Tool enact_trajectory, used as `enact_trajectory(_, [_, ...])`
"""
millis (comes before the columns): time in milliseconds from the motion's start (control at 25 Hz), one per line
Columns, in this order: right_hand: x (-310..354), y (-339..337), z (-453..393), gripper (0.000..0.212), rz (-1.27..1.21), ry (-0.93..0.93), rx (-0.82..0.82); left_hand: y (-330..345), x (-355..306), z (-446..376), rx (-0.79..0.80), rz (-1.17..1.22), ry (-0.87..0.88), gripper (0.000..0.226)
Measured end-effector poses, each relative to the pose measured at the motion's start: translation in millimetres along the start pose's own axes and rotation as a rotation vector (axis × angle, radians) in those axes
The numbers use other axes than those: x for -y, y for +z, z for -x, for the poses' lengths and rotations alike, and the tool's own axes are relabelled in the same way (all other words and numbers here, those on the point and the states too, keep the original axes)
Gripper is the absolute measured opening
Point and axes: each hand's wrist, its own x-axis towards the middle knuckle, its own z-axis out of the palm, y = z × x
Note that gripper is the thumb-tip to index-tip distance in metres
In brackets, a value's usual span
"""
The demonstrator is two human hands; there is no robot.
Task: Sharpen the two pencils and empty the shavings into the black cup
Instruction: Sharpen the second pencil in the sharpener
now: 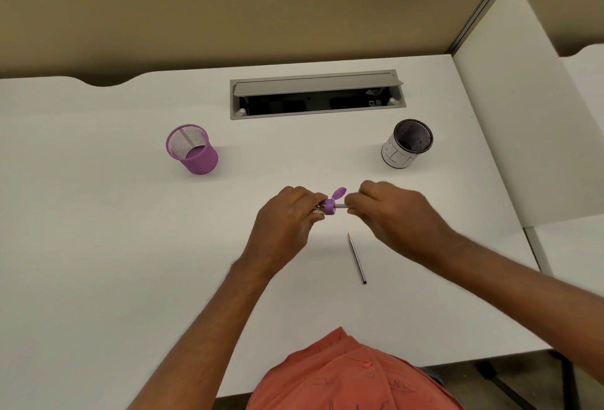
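Observation:
My left hand (287, 217) grips a small purple sharpener (329, 205) with its little lid flipped up. Shavings show inside its clear body under my fingers. My right hand (389, 210) pinches a pencil (341, 206) whose tip is pushed into the sharpener; most of that pencil is hidden in my fingers. A second pencil (357, 257) lies on the white desk (114, 230) just below my right hand, its sharp tip pointing away from me. The black mesh cup (408, 143), wrapped in white paper, stands upright at the far right, apart from both hands.
A purple mesh cup (192, 150) stands at the far left. An open grey cable tray (317, 94) is sunk into the desk behind the cups. A white divider panel (510, 122) bounds the desk on the right.

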Motion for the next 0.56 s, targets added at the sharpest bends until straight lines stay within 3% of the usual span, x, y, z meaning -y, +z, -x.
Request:
enact_trajectory(80, [-8,9,4,0.014,0.277,-0.143,-0.207,3,-2,0,0.008,0.018,-0.005,0.024])
enact_trajectory(200, [-10,10,2,0.016,0.200,-0.145,-0.235,5,-5,0,-0.015,0.033,0.000,0.023])
enact_trajectory(280, [-1,3,-5,0.027,-0.008,0.068,-0.042,4,-4,-2,-0.046,0.005,0.009,0.023])
enact_trajectory(320, [0,-4,-14,0.032,-0.202,0.236,0.141,3,-4,-3,-0.056,-0.012,0.013,0.023])
enact_trajectory(400, [-5,-18,-31,0.037,-0.793,0.560,0.472,2,-3,-5,-0.053,-0.031,0.028,0.024])
enact_trajectory(440, [-8,-23,-37,0.038,-0.970,0.638,0.557,2,-3,-4,-0.045,-0.033,0.033,0.024])
enact_trajectory(480, [-10,-24,-40,0.039,-1.000,0.630,0.573,2,-2,-3,-0.042,-0.032,0.030,0.024])
enact_trajectory(560, [-8,-21,-36,0.035,-0.796,0.542,0.485,0,0,-3,-0.048,-0.025,0.011,0.024])
